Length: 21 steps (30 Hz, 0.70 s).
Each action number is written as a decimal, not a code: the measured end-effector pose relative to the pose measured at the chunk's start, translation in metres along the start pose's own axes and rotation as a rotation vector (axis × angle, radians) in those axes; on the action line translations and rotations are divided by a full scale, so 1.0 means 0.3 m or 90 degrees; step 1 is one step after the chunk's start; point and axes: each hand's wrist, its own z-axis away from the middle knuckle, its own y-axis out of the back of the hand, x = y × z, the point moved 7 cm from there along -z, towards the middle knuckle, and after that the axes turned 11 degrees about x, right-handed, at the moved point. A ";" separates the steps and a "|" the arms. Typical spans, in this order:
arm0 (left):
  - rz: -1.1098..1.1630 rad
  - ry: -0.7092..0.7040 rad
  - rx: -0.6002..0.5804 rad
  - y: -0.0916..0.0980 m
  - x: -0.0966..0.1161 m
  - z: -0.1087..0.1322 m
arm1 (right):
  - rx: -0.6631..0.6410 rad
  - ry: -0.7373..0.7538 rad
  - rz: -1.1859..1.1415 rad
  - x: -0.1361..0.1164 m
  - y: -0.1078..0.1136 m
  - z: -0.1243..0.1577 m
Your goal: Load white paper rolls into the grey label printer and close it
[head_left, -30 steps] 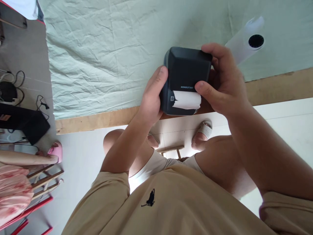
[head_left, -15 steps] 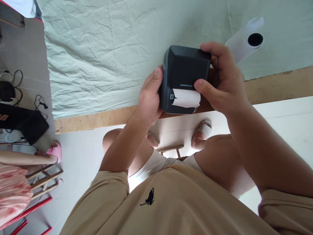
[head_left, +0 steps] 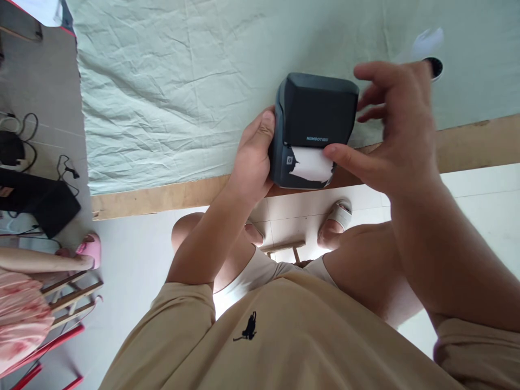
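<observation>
A dark label printer (head_left: 320, 108) marked NIIMBOT is held up over the table's near edge. My left hand (head_left: 255, 149) grips its left side, thumb on the edge and the other fingers partly hidden behind it. A strip of white paper (head_left: 312, 163) with a ragged edge sticks out of the slot on its front. On the right, my right hand (head_left: 400, 122) is spread, its thumb tip at the right end of the paper and its other fingers apart from the printer's side. Whether the thumb presses the paper I cannot tell.
Creased pale green cloth (head_left: 170, 97) covers the table, which has a bare wooden edge (head_left: 162, 197). Behind my right hand lies a whitish translucent object (head_left: 428, 43) with a dark round end (head_left: 435, 68). At left are a black box (head_left: 44, 203), cables and a person's leg (head_left: 44, 260).
My right hand has let its fingers off the printer's right side and opened outward to the right. The printer has shifted slightly right in my left hand. The paper strip looks flatter.
</observation>
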 end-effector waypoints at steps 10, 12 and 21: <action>-0.084 -0.023 0.028 0.000 -0.007 0.000 | 0.198 -0.066 0.079 -0.127 0.057 -0.056; -0.086 -0.026 0.041 -0.003 -0.002 0.005 | 0.091 -0.040 0.137 -0.127 0.018 -0.073; -0.080 0.010 0.061 -0.006 0.004 0.030 | -0.172 0.000 0.136 -0.058 -0.051 -0.093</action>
